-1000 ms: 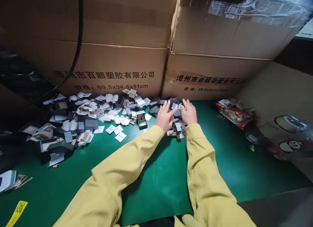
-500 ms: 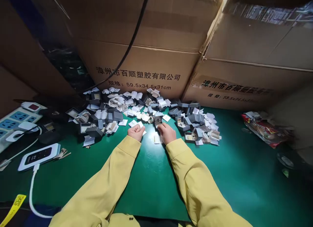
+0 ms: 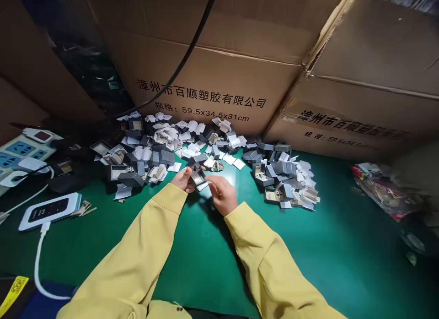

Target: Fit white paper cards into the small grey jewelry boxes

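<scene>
My left hand (image 3: 184, 178) is closed around a small dark grey jewellery-type box (image 3: 198, 175), held tilted just above the table with its lid up. Dark, unclear shapes show inside it, and a pale strip lines its near edge. At the box's right side, the fingers of my right hand (image 3: 222, 194) are bent and pinched together; whatever they grip is too small to make out. Just beyond the box lie small white cards (image 3: 239, 164) and a crumpled pale scrap (image 3: 216, 166).
Grey boxes and folded white papers form a left heap (image 3: 137, 165) and a right heap (image 3: 281, 172) on the green table (image 3: 202, 255). Cardboard cartons (image 3: 206, 67) wall off the back. At left are a power strip (image 3: 20, 149) and a white cabled device (image 3: 50, 211); a plastic packet (image 3: 384, 188) lies right.
The small box has been lifted off the table into my left hand and brought nearer. My right hand has shifted to its near right side. The camera view has turned slightly.
</scene>
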The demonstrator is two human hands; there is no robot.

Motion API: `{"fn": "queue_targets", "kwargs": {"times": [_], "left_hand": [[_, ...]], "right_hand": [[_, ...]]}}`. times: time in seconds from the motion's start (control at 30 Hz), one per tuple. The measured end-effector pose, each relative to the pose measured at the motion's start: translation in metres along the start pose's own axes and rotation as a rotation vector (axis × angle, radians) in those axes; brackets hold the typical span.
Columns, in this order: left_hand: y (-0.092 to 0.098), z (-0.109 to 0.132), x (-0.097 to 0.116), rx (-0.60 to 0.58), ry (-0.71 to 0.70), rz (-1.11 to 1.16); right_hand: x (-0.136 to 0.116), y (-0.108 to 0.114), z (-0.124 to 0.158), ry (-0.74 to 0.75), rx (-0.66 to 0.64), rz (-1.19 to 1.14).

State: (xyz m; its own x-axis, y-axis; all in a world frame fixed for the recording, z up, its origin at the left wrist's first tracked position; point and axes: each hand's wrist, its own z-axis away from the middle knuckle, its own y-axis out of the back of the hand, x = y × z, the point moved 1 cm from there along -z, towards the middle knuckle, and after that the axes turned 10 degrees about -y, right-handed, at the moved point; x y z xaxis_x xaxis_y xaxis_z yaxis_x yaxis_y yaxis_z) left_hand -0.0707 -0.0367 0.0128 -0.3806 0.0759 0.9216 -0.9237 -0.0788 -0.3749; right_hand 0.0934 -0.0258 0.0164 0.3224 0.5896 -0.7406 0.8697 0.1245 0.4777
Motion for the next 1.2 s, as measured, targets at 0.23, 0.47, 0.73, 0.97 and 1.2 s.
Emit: {"fn": "queue_targets", "kwargs": {"times": [0.23,0.47,0.73,0.97,1.2], "left_hand": [[0.014,-0.012,0.01,0.16,-0.026,0.225],[-0.003,-0.012,-0.013,-0.023,0.089,0.269],[-0.025,-0.007,-0.017,-0.115,0.167,0.313],[-0.033,-0.018,-0.016,-0.135,0.264,0.352],[-0.028,-0.021,-0.009,-0.191,0.413,0.244]], "right_hand": [[0.06,0.03,-0.036,-0.109,0.034,0.438],[0.096,0.044,-0.062,-0.25,-0.059,0.671],[0.092,0.053,-0.063,-0.351,0.222,0.47],[0.078,0.06,-0.021,-0.738,0.43,-0.063],[0.057,0.035,0.001,-0.855,0.423,-0.393]]}}
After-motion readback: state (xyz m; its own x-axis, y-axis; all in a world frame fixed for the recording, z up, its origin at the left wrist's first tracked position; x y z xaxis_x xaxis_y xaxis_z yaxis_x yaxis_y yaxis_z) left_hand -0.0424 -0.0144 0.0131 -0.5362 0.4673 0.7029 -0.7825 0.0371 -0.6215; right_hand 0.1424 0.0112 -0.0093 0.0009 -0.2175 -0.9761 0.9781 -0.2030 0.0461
